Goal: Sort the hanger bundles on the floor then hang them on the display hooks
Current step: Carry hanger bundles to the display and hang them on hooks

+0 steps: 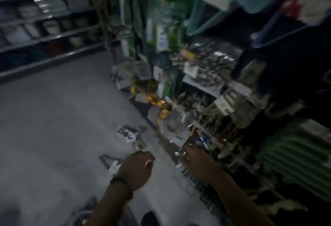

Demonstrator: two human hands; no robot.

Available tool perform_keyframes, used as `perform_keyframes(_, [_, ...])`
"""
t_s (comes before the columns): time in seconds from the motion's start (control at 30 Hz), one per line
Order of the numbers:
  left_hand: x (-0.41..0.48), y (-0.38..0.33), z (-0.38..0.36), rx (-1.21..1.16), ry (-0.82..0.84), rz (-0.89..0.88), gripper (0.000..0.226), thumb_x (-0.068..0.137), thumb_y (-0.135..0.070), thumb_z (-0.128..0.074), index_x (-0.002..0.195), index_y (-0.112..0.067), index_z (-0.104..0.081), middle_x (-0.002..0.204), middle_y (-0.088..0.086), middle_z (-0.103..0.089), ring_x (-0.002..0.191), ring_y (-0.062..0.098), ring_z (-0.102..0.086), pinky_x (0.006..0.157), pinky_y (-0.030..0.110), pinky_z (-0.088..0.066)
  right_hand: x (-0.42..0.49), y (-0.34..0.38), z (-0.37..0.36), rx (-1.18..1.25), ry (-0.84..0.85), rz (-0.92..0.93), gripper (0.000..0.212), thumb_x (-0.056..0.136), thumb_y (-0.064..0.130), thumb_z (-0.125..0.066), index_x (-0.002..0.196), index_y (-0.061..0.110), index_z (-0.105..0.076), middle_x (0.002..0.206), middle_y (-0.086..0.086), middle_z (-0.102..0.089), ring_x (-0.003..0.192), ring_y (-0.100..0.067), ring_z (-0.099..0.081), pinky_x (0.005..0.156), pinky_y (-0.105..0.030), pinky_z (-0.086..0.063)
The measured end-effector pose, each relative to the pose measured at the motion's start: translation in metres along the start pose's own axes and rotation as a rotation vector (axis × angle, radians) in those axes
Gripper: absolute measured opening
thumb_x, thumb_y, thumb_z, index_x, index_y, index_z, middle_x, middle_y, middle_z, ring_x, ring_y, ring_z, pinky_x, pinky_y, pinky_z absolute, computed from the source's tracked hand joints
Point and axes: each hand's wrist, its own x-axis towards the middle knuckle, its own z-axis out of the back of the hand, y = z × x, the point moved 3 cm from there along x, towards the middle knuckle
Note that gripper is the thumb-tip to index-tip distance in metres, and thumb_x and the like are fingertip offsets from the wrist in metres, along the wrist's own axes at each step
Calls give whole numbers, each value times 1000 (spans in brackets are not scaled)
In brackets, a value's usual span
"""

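Pretty blurry, but the right hand (pixel 195 163) grips a shiny pack (pixel 201 140) by the display rack (pixel 202 82), and the left hand (pixel 138 167) is curled over the floor (pixel 53 118), can't tell if it's holding anything.

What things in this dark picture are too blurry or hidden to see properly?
All in the head view:
1. Left hand: its curled fingers face away, so anything inside is hidden.
2. Right hand: motion blur hides whether it grips the shiny clear packet.
3. Dark triangular hanger on the grey floor: partly behind the left wrist.
4. White price tags on the display: print too blurred to read.
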Motion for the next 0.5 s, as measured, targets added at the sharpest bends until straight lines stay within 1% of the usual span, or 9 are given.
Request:
perform_keyframes(0.03, [-3,25,2,-3,4,36,41,98,-45,-40,119,-29,-71,121,-3,-71,115,19,-65,103,37,-50,13,13,-16,15,36,-6,6,93,40,-56,95,35,-55,83,12,-59,87,-24,-68,77,-31,-52])
perform_keyframes(0.07, [-4,47,2,2,14,65,50,93,-49,-33,117,-29,-72,119,-3,-73,113,20,-66,101,37,-51,23,27,-27,42,61,-24,4,94,38,-60,96,34,-57,85,13,-58,88,-21,-66,72,-19,-46])
perform_keyframes(0.1, [-6,67,3,-1,21,103,53,89,-50,-30,114,-29,-73,114,-3,-74,109,21,-68,96,37,-53,35,37,-39,59,96,-48,5,97,35,-62,100,32,-61,90,10,-61,91,-17,-65,66,-9,-38])
perform_keyframes(0.13, [-8,83,5,-17,25,154,49,89,-49,-32,109,-30,-73,109,-3,-75,104,22,-69,92,37,-54,48,44,-49,56,132,-79,11,99,32,-62,107,25,-65,96,6,-65,94,-15,-63,65,-9,-35])
perform_keyframes(0.17, [-9,98,7,-32,25,198,42,90,-47,-36,105,-31,-72,105,-3,-75,101,22,-69,89,36,-54,61,50,-58,58,161,-92,18,100,31,-63,112,19,-67,102,2,-68,99,-15,-63,67,-12,-35])
perform_keyframes(0.23, [-7,119,13,-64,19,264,32,94,-43,-45,104,-32,-73,106,-4,-75,100,21,-70,88,35,-55,89,60,-73,82,227,-118,22,99,32,-65,115,17,-69,109,-1,-72,104,-18,-67,82,-23,-46])
perform_keyframes(0.3, [0,134,19,-100,13,303,26,99,-37,-52,110,-31,-74,109,-2,-75,102,20,-70,90,36,-55,120,66,-85,95,295,-125,22,98,33,-66,114,18,-69,110,-1,-72,103,-19,-68,88,-30,-53])
perform_keyframes(0.4, [25,156,26,-150,6,339,23,102,-32,-54,115,-28,-73,113,-2,-74,102,18,-68,91,35,-55,176,69,-92,86,349,-104,21,101,30,-63,113,14,-69,103,-1,-68,97,-17,-64,84,-29,-51])
perform_keyframes(0.5, [63,184,23,-198,9,403,24,103,-30,-54,119,-29,-72,117,-5,-71,103,13,-65,89,28,-53,246,64,-100,55,382,-100,21,102,30,-62,114,15,-70,100,0,-66,96,-18,-63,83,-28,-49])
